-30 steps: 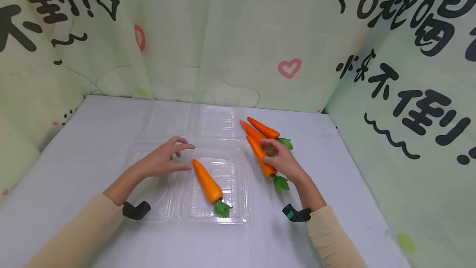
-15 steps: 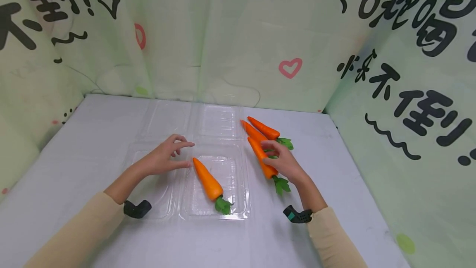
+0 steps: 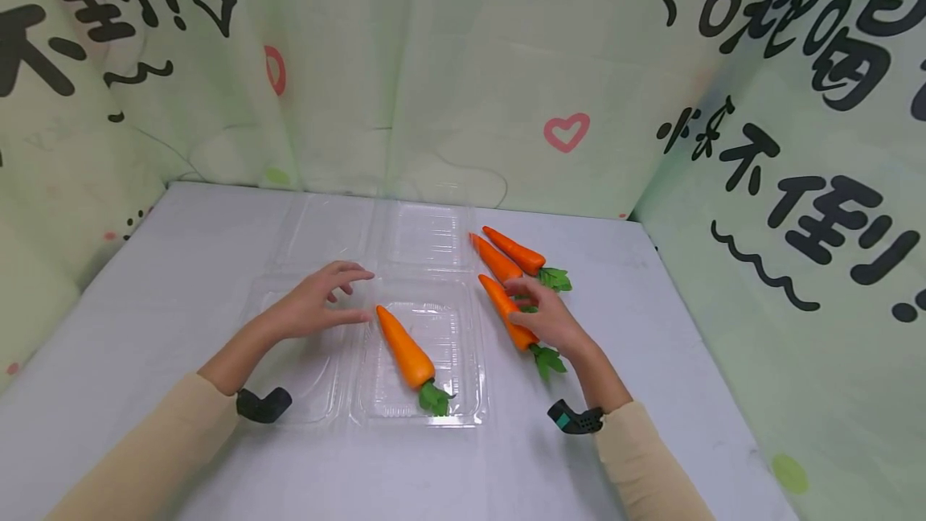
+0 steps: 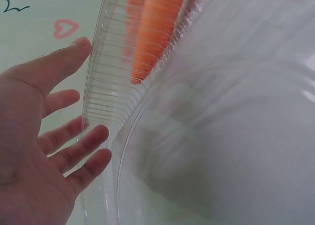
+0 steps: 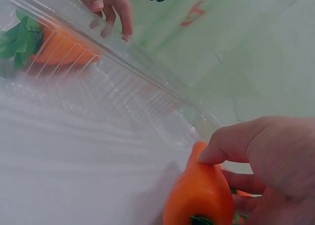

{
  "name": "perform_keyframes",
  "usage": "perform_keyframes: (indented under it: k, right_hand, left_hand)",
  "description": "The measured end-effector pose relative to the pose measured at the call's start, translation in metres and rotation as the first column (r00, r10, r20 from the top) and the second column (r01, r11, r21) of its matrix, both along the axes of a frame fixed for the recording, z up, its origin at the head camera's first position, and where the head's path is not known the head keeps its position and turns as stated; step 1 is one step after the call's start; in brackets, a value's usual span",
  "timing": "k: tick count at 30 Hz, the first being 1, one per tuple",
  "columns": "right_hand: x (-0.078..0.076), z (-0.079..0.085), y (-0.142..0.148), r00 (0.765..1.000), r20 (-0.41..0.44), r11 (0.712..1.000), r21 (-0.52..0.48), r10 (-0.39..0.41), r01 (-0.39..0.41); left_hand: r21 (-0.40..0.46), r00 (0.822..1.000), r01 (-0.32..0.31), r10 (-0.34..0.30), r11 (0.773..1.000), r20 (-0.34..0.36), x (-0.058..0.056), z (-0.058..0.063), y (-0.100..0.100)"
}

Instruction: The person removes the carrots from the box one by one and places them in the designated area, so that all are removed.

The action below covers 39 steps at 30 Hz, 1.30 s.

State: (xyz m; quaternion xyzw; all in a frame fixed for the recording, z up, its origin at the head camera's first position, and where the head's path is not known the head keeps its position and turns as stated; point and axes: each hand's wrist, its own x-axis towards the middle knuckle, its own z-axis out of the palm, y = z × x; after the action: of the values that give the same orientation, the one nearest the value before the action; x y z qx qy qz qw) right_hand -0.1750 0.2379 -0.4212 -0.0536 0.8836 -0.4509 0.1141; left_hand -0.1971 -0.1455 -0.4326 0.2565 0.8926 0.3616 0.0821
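Note:
My right hand (image 3: 550, 313) grips an orange carrot (image 3: 508, 313) with green leaves, right of the clear plastic box. The right wrist view has the thumb (image 5: 224, 144) on the carrot's side and the fingers behind it. Another carrot (image 3: 405, 350) lies slantwise in the near clear box (image 3: 473, 376), leaves toward me. Over that box's left edge my left hand (image 3: 318, 301) holds nothing, thumb and fingers spread apart; its fingertips overlap the ribbed wall (image 4: 101, 104) in the left wrist view.
Two more carrots, one at the back (image 3: 515, 248) and one in front of it (image 3: 495, 258), lie beyond my right hand. A second open clear box (image 3: 427, 235) stands behind the near one. The near box's lid (image 3: 304, 404) spreads left. Printed curtains (image 3: 463, 63) surround the white table.
The carrot in my right hand has shifted slightly toward me, and a gap has opened between it and the carrot behind. My left hand has drawn back a little to the left.

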Motion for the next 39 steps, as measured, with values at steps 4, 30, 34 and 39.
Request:
perform_keyframes:
  k: [4,30,34,39]
  right_hand:
    - [-0.004,-0.007,0.001,1.0,0.002,1.0,0.011,-0.003,0.003]
    - [-0.009,-0.016,-0.001,1.0,-0.008,0.999,0.046,-0.007,0.007]
    - [-0.008,-0.017,-0.002,1.0,-0.017,0.998,0.063,-0.017,0.018]
    - [-0.007,-0.012,-0.003,0.999,-0.004,0.996,0.082,-0.04,0.04]
  left_hand:
    - [0.031,1.0,0.001,-0.001,1.0,0.002,-0.001,0.0,-0.002]
    - [0.061,1.0,-0.014,0.013,0.998,0.017,0.001,-0.001,-0.001]
    - [0.052,1.0,-0.017,0.016,0.999,0.017,0.001,-0.002,-0.001]
    - [0.048,1.0,-0.021,0.021,0.999,0.02,0.001,-0.003,-0.001]
